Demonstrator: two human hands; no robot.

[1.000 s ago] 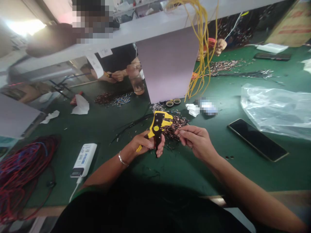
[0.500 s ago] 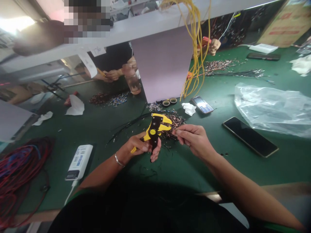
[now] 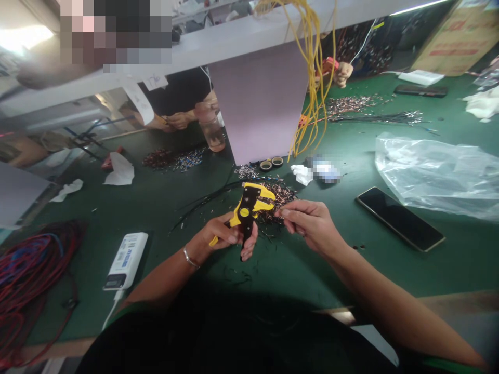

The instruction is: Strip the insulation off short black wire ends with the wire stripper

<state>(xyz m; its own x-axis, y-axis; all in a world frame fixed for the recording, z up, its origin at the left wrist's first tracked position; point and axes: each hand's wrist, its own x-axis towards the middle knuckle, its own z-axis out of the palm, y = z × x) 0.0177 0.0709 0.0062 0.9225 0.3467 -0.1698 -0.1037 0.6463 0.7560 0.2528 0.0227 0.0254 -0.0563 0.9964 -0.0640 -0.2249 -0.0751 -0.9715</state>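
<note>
My left hand (image 3: 228, 236) is wrapped round the handles of a yellow and black wire stripper (image 3: 247, 213), whose jaws point up and to the right. Just right of those jaws, my right hand (image 3: 306, 218) is closed in a pinch of thumb and forefinger. A small tip shows at the pinch, too small to name for certain. Behind the jaws and fingertips lies a heap of short copper-coloured wire pieces (image 3: 286, 195). Thin black wires (image 3: 202, 200) stretch from the heap to the left across the green table (image 3: 312, 275).
A dark phone (image 3: 399, 218) and a clear plastic bag (image 3: 436, 171) lie at right. To the left are a white power bank (image 3: 125, 259) and coiled red cables (image 3: 35, 285). Yellow wires (image 3: 312, 104) hang beside an upright panel (image 3: 261, 104). Co-workers' hands (image 3: 179, 120) show beyond.
The view has shifted very slightly. Both hands and the wire stripper keep nearly the same place and pose.
</note>
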